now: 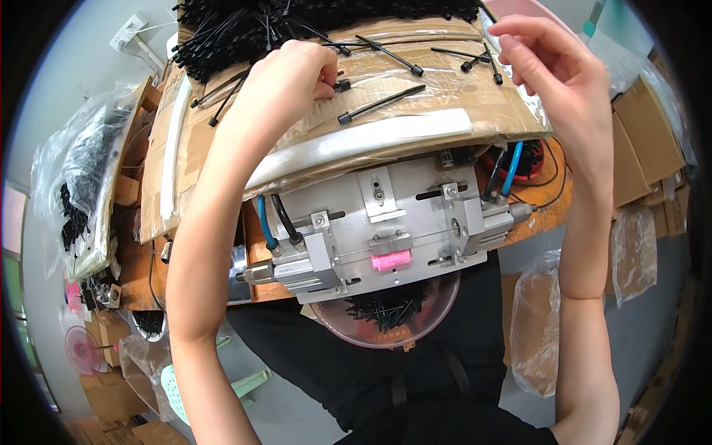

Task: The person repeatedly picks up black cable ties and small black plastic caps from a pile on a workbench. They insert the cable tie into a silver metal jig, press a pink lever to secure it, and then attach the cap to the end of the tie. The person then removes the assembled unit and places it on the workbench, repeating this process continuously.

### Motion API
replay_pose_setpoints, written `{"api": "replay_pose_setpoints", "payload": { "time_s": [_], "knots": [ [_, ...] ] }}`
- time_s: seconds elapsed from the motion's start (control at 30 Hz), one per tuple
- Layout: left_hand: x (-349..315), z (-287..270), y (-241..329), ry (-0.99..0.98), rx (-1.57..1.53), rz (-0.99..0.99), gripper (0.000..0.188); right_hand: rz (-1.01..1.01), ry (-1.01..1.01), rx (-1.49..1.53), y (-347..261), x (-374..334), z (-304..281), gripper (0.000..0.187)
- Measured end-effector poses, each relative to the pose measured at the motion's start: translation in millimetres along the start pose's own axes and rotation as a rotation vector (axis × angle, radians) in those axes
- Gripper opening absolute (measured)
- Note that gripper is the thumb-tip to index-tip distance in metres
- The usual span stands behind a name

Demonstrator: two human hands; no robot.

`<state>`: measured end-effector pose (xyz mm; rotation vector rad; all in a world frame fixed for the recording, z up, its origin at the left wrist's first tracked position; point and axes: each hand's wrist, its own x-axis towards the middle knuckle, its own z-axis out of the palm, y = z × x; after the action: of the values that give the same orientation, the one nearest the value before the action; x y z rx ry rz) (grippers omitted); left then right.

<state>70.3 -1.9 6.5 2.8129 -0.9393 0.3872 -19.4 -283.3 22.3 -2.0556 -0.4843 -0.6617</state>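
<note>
My left hand (293, 78) is closed over the cardboard-covered board (512, 119), fingertips pinched at a thin black plastic rod with a thicker end (342, 85). Most of that rod is hidden by the fingers. At the board's far right, my right hand (552, 67) is raised, with thumb and forefinger curled around the end of another black rod (486, 12). Several more loose rods lie between the hands, one (382, 104) close to the front. Below them sits a metal clamping fixture (382, 222) with two facing cylinders and a pink block (391, 259) at its middle.
A heap of black rods (222, 37) covers the board's far side. A clear pinkish bowl (437, 311) with rods sits under the fixture, above my lap. Blue and black air hoses (512, 169) rise beside the cylinders. Cardboard boxes (649, 141) and plastic bags stand at the right.
</note>
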Motion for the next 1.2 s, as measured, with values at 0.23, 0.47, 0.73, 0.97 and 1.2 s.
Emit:
{"api": "replay_pose_setpoints", "payload": {
  "time_s": [0.23,0.47,0.73,0.97,1.2],
  "knots": [
    [-62,-22,-10,-0.007,-0.164,0.015,0.012,-0.149,-0.086,-0.302,38,7,22,0.007],
    [-83,-21,13,-0.007,-0.292,-0.083,0.025,-0.432,-0.373,-0.315,40,29,82,0.007],
    [-137,-52,22,0.301,-0.764,-0.286,0.011,-0.221,-0.293,0.023,21,20,52,0.018],
    [-218,35,139,0.409,-0.396,-0.258,0.043,0.08,-0.073,0.671,13,-30,17,0.024],
    [-205,93,184,0.2,-0.241,-0.255,0.071,0.071,-0.092,0.608,-4,-60,6,0.035]
  ]
}}
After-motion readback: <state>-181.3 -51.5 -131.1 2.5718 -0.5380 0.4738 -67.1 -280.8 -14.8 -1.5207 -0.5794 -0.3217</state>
